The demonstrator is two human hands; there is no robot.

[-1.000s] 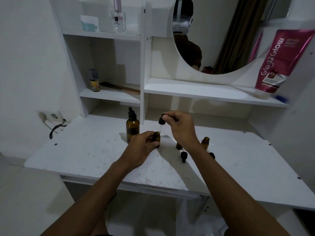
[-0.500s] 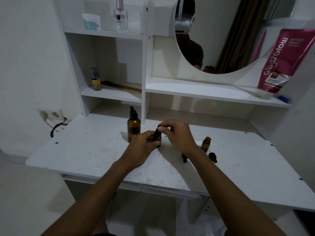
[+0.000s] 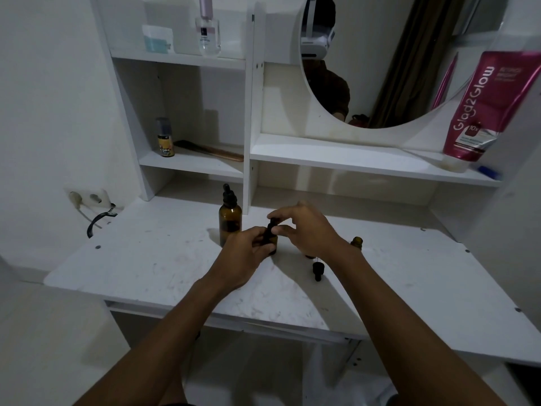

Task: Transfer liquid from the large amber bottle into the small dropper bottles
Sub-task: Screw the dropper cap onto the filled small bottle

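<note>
Hands meet at the middle of the white vanity desk [image 3: 140, 259]. Your left hand [image 3: 247, 253] is wrapped round a small dropper bottle [image 3: 271, 244], which stands on the desktop with most of its body hidden by your curled fingers. Your right hand [image 3: 307, 232] comes in from the other side, thumb and forefinger pinching the black dropper cap [image 3: 272, 224] that sits on that bottle's neck, while its other fingers arch loosely above. You cannot tell whether the cap is fully seated. Just behind your left hand, to its left, the large amber bottle [image 3: 230, 223] stands upright with its own black dropper top [image 3: 229, 197] on, close to the upright divider of the shelving. Past your right wrist a second small amber bottle [image 3: 357, 242] stands uncapped, and a loose black dropper cap [image 3: 317, 271] lies on the desk just in front of your right hand, near the wrist. Something dark shows under your right palm, too hidden to name. On the shelves above sit a small spray bottle with a yellow label [image 3: 165, 139], a brown comb [image 3: 212, 151], a clear perfume bottle [image 3: 208, 35] and a pale teal box [image 3: 157, 39]. A pink Glad2Glow tube [image 3: 483, 109] stands cap-down beside the round mirror [image 3: 395, 54]. A wall socket [image 3: 87, 197] with a black cable [image 3: 96, 224] sits at the desk's left edge.
</note>
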